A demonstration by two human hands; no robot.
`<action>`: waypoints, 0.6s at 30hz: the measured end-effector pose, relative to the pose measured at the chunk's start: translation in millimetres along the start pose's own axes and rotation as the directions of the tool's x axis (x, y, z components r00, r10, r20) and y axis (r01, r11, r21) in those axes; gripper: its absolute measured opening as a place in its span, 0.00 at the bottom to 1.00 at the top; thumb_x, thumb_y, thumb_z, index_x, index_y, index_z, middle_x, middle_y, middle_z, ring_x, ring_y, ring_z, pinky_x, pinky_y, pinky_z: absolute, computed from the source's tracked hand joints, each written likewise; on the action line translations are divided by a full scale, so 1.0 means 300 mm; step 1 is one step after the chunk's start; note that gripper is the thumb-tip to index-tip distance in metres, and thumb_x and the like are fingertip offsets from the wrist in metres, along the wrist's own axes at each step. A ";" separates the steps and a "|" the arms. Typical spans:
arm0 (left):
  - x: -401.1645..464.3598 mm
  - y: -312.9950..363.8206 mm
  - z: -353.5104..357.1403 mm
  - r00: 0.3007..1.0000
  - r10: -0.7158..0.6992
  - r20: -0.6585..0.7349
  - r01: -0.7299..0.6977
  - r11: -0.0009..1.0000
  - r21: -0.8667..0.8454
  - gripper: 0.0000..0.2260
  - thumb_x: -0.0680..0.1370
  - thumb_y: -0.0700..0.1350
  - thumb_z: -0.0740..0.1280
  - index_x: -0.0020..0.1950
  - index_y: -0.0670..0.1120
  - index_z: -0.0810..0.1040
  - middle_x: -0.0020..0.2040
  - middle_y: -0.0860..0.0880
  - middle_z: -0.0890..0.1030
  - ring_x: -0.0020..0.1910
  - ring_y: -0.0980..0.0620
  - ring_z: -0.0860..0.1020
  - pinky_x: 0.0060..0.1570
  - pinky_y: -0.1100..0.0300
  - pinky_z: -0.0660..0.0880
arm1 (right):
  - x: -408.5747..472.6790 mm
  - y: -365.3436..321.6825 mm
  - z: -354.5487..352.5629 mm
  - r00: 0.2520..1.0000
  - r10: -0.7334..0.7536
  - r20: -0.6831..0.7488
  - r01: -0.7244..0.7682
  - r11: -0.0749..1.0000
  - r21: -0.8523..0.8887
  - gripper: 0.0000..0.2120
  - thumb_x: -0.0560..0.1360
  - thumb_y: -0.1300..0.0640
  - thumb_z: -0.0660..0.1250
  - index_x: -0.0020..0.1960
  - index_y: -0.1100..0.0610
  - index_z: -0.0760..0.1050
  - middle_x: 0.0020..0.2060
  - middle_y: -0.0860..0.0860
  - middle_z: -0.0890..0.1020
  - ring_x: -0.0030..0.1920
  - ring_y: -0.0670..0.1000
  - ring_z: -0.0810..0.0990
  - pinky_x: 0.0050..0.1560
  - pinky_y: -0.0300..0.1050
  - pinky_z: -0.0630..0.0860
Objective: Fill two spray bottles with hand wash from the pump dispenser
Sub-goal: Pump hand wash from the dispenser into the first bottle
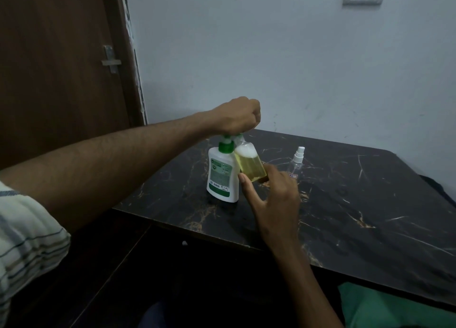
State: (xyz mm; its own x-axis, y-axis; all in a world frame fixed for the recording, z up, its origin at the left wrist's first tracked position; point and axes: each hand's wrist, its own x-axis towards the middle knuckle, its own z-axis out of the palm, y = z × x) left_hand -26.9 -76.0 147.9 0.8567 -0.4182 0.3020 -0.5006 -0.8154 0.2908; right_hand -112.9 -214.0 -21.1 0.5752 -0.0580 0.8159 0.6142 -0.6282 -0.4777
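A white pump dispenser [220, 177] with a green collar stands on the dark marble table [357, 204]. My left hand [238, 116] is curled in a fist over its pump head, which is hidden under the hand. Beside it, a small clear spray bottle [249, 163] without its sprayer is tilted, its neck up under my left hand. It holds yellow liquid topped with white foam. My right hand [274, 197] grips this bottle at its base. A second clear spray bottle [297, 162] with a white sprayer stands upright just to the right.
The table's near-left corner lies just in front of the dispenser. A brown door [56, 68] with a metal handle [111, 61] is at the left, a pale wall behind. Green cloth [394, 308] shows below the table's front edge.
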 end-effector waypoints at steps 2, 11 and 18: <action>-0.002 0.000 0.005 1.000 0.011 -0.005 -0.011 1.000 -0.001 0.18 0.71 0.31 0.60 0.29 0.51 0.65 0.44 0.41 0.76 0.30 0.56 0.65 0.34 0.58 0.63 | -0.001 0.003 0.002 1.000 0.000 0.005 0.000 1.000 -0.008 0.21 0.78 0.35 0.64 0.56 0.53 0.78 0.43 0.44 0.78 0.45 0.42 0.70 0.51 0.47 0.73; 0.003 -0.002 0.000 1.000 -0.012 -0.009 0.012 1.000 -0.006 0.16 0.70 0.31 0.61 0.28 0.49 0.66 0.34 0.44 0.76 0.29 0.56 0.66 0.34 0.58 0.63 | -0.001 0.001 -0.001 1.000 0.014 0.009 -0.013 1.000 -0.003 0.23 0.78 0.35 0.63 0.57 0.53 0.78 0.45 0.43 0.77 0.46 0.41 0.70 0.51 0.49 0.75; -0.007 -0.006 0.017 0.999 -0.027 0.030 0.027 1.000 -0.009 0.12 0.68 0.36 0.61 0.27 0.48 0.66 0.26 0.55 0.68 0.28 0.55 0.65 0.37 0.56 0.65 | -0.001 0.004 0.003 1.000 0.008 0.021 -0.007 1.000 -0.001 0.21 0.78 0.36 0.64 0.57 0.53 0.78 0.45 0.44 0.79 0.46 0.41 0.70 0.52 0.47 0.74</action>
State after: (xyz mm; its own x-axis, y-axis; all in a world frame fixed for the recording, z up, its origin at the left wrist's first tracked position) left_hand -27.1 -75.7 142.0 0.8733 -0.4080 0.2664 -0.4781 -0.8228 0.3073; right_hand -111.7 -214.0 -22.1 0.5913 -0.0461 0.8052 0.6095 -0.6283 -0.4836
